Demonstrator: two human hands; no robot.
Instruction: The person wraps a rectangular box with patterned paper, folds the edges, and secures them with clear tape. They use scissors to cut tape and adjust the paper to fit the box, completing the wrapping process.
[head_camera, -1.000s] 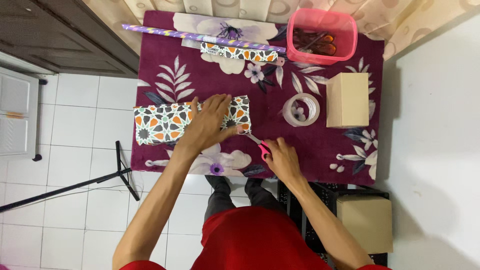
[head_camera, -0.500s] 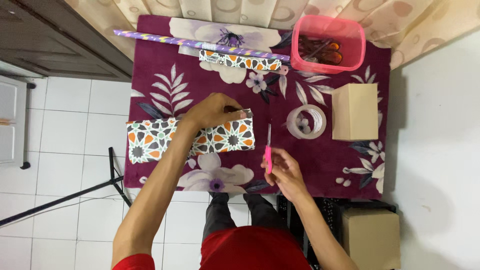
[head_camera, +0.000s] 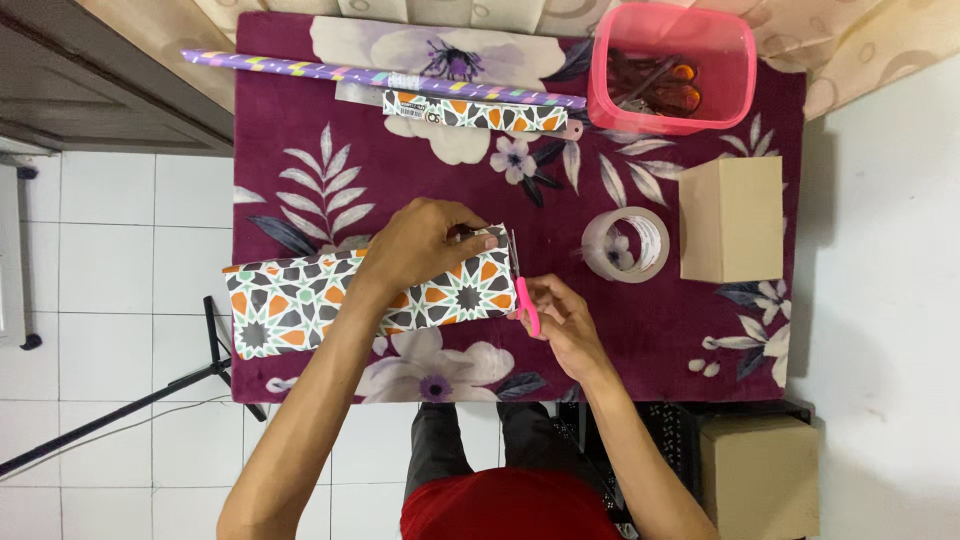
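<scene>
At the middle of the purple floral surface (head_camera: 330, 140) lies the patterned wrapped parcel (head_camera: 290, 300), long side running left to right, its right end just beside the pink-handled scissors (head_camera: 521, 290). The left hand (head_camera: 420, 245) lies on the parcel's right end, fingers curled down onto the paper's top edge; the right hand (head_camera: 560, 320) has its fingers closed around the scissor handles, blades pointing up along the parcel's end. Whether the blades already bite into paper is hard to tell from here. To cut well, the left hand should press the flap flat and taut, clear of the blade line, while the scissors run straight along the end. Just right sits a tape roll (head_camera: 626, 244), then a plain cardboard box (head_camera: 732, 218); a pink tub (head_camera: 670, 110) and paper rolls (head_camera: 380, 76) lie along the far edge.
</scene>
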